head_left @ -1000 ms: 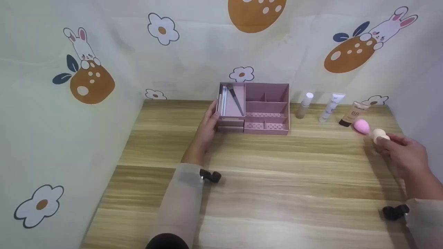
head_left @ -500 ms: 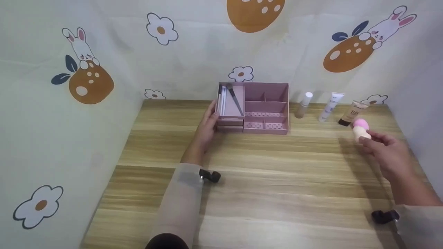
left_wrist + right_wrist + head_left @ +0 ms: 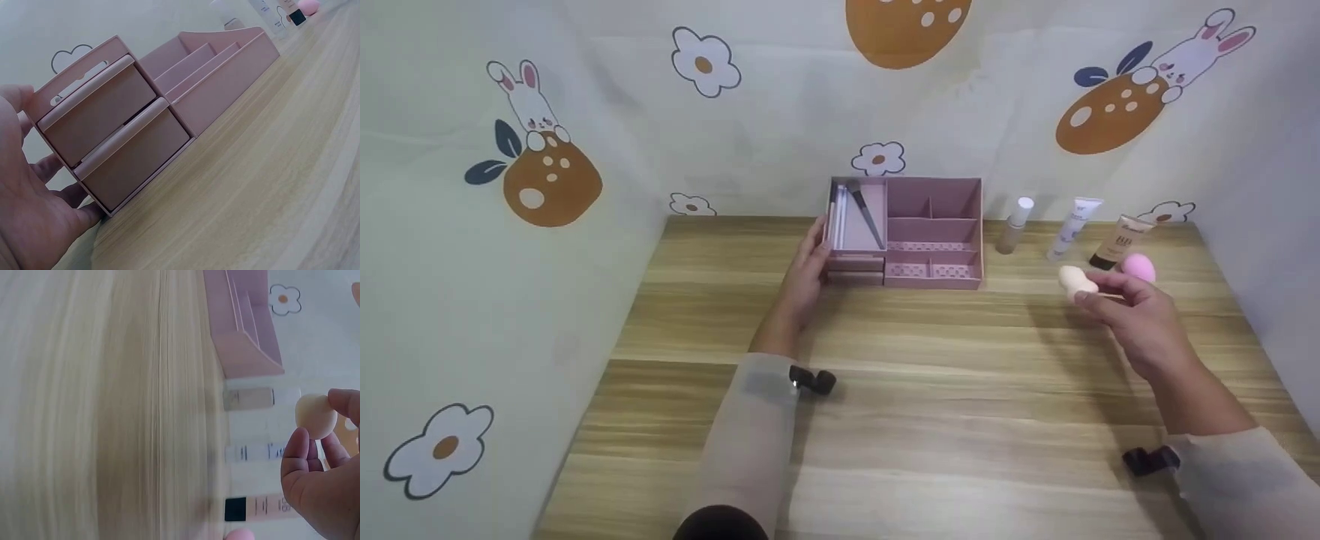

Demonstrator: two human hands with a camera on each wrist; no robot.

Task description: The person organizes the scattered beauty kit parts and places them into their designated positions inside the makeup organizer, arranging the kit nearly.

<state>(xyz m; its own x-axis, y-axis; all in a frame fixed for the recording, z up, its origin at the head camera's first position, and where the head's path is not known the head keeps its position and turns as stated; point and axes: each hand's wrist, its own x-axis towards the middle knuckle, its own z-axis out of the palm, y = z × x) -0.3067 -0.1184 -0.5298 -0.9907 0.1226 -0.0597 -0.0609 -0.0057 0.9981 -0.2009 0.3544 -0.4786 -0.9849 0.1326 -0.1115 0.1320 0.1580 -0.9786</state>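
Note:
In the head view, a cream makeup sponge (image 3: 1078, 283) is pinched between the thumb and fingers of my right hand (image 3: 1140, 319), held above the wooden table. The right wrist view shows the same rounded sponge (image 3: 316, 416) at my fingertips. My left hand (image 3: 804, 277) rests against the left side of a pink makeup organizer (image 3: 934, 283). Seen from the left wrist, two drawers (image 3: 132, 160) face forward, both pushed in, and my left fingers (image 3: 48, 167) touch the side wall. A dark-tipped brush (image 3: 866, 214) and several slim sticks lie in the organizer's upper left tray.
Right of the organizer stand a white-capped bottle (image 3: 1015, 225), a white tube (image 3: 1072, 229) and a BB cream tube (image 3: 1119, 241). A pink makeup sponge (image 3: 1140, 268) sits beside the BB cream. A patterned cloth wall (image 3: 780, 135) borders the table's back.
My right hand has carried the cream sponge leftward, past the pink sponge and in front of the tubes. My left hand stays at the organizer's side.

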